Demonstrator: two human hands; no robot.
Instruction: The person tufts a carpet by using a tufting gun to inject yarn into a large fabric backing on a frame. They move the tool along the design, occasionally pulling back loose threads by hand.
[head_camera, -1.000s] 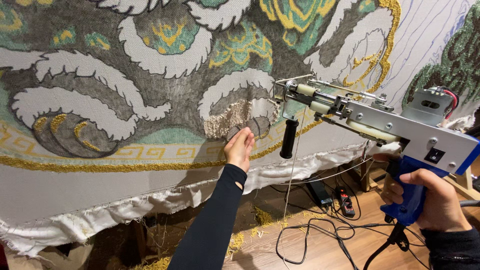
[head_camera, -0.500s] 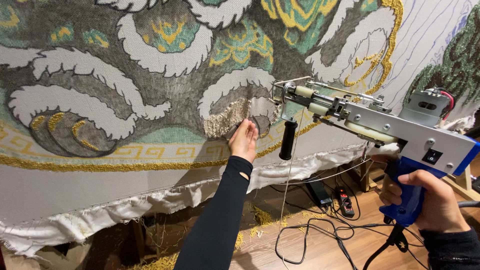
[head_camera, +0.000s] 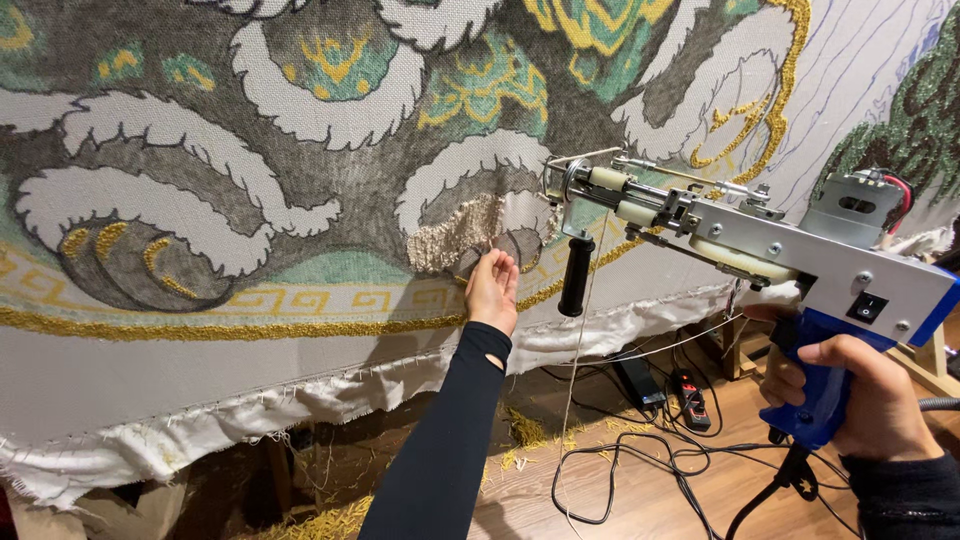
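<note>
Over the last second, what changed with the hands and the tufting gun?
The left hand slid a little up and right along the stretched cloth, its fingertips now at the beige tufted patch. Nothing was picked up or let go. The right hand kept its grip on the tufting gun, whose needle end stayed at the cloth.

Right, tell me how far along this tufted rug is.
Done: most of the stretched cloth carries the pattern, with grey ground, white curls and a gold border line. In hand: the left hand touches the beige tufted patch while the right hand grips the blue tufting gun, its tip at the cloth. Left: the upper right corner shows only drawn lines.
</note>
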